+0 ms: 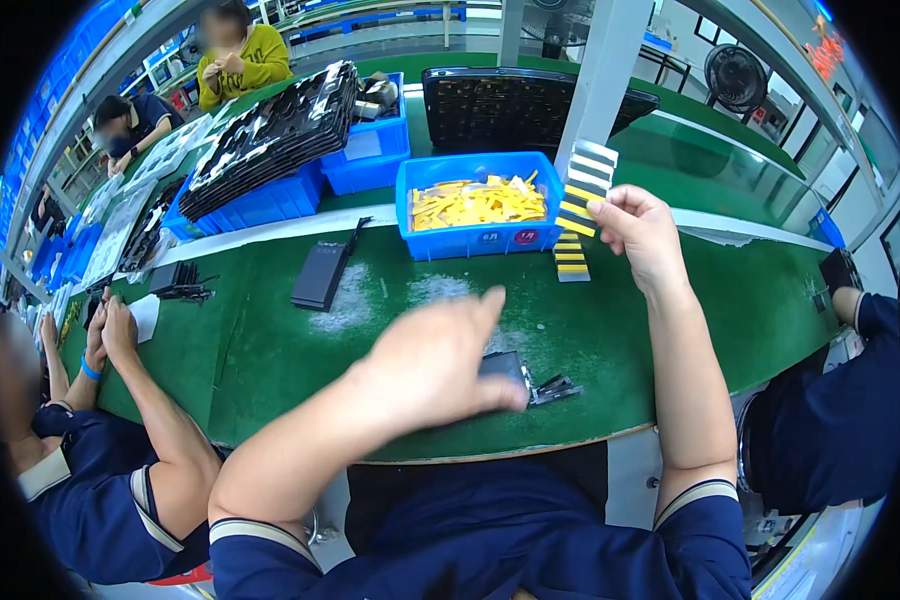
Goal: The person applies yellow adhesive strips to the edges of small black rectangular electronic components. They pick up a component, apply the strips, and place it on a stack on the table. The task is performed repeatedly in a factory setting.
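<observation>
Left hand (pixel 425 355) blurred, thumb and forefinger spread, I partly hide a black part (pixel 504 368) at twelve o'clock; beyond stands a bin (pixel 438 246) of yellow pieces (pixel 480 205); my right hand (pixel 642 232) pinches a striped strip (pixel 580 198) at one o'clock.

Striped strip (pixel 582 190) held up, dark slab (pixel 507 368) lying below.
From here, the strip tilts at the right, banded white and black toward its top, yellow and black lower down; I can't tell if the striped piece (pixel 571 262) beneath is joined. The black slab, partly hidden, lies at the near side of the green table (pixel 620 345), slim black pieces (pixel 555 390) at its right.
</observation>
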Available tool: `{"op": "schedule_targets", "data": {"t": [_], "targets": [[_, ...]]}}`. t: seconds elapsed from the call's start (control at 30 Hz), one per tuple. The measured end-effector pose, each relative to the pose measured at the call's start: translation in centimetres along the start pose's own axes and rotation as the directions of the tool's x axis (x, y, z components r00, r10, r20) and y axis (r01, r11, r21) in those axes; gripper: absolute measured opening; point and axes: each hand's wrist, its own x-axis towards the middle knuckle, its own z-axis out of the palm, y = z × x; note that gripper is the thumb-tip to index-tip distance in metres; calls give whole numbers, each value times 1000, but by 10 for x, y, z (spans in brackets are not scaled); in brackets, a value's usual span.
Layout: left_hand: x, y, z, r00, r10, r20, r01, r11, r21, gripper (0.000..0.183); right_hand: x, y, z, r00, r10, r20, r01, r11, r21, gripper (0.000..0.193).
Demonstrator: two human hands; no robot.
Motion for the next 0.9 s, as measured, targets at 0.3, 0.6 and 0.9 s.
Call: {"op": "schedule_targets", "data": {"t": [0.3, 0.6, 0.9], "targets": [[39, -61, 28, 886, -309, -347, -23, 716, -697, 23, -23, -13, 69, 971, -93, 222, 53, 983, 178, 14], [38, -60, 23, 964, -249, -96, -1, 355, -935, 31, -26, 5, 66, 929, -20, 369, -80, 964, 253, 16], [33, -80, 44, 944, -309, -115, 303, 951, -67, 25, -29, 6, 65, 987, -34, 159, 6, 984, 176, 22]]}}
